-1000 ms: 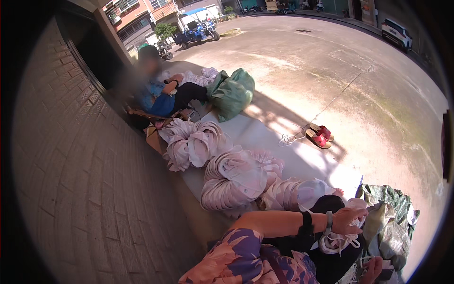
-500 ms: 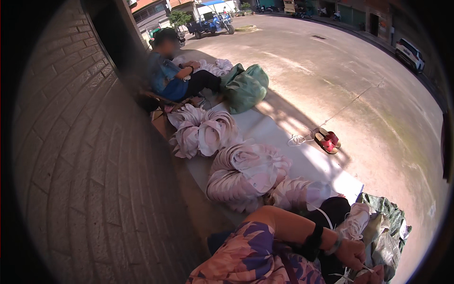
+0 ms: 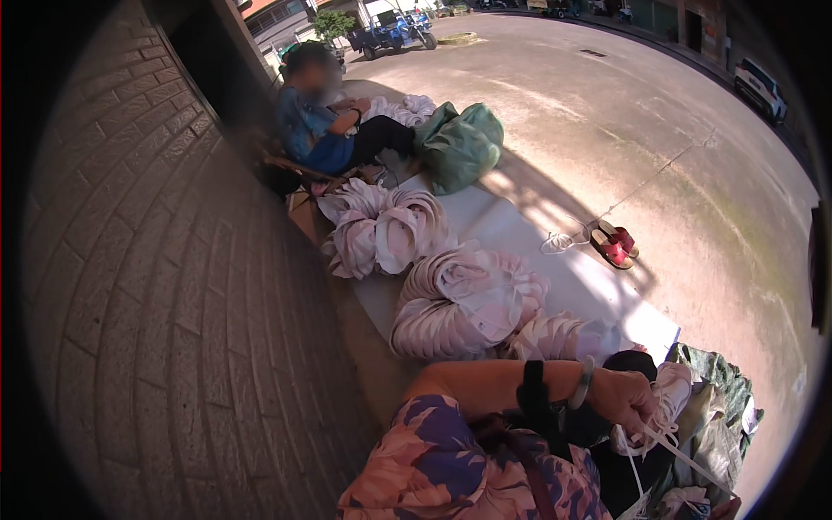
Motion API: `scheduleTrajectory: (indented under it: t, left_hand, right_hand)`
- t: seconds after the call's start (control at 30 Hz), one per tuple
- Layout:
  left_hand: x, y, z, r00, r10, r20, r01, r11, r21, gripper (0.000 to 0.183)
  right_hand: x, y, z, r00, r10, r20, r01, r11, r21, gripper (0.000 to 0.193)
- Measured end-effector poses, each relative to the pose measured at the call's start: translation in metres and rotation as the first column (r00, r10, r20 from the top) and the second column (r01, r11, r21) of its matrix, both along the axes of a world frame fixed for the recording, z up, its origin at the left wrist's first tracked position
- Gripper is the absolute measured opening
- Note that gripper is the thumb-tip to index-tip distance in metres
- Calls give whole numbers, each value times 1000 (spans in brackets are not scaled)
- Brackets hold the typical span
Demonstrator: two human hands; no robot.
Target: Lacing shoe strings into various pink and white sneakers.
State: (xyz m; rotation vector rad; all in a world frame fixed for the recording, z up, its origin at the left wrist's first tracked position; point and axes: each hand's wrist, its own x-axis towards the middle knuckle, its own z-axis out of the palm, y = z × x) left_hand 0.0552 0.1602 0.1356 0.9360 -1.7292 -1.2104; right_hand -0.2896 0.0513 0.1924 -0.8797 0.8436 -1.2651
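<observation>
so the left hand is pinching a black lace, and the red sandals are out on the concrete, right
Not quite: the lace is white, not black, as the head view shows. The left hand is pinching it, and the red sandals are on the concrete.

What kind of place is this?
Probably an open paved yard or street outside a building: a brick-patterned wall runs along the left, and a blue three-wheeled vehicle and a white car stand around the sunlit paving.
</observation>
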Motion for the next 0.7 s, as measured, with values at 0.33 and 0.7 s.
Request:
scheduleTrajectory:
  t: [0.33, 0.7]
  left_hand:
    - [42, 11, -9, 994, 58, -94, -34, 970, 241, 12]
    - [-54, -38, -72, 978, 205, 35, -208, 973, 101, 11]
  right_hand:
    - [109, 59, 2, 973, 144, -178, -161, 983, -86, 17]
    - [140, 63, -43, 881, 226, -416, -329, 924, -194, 18]
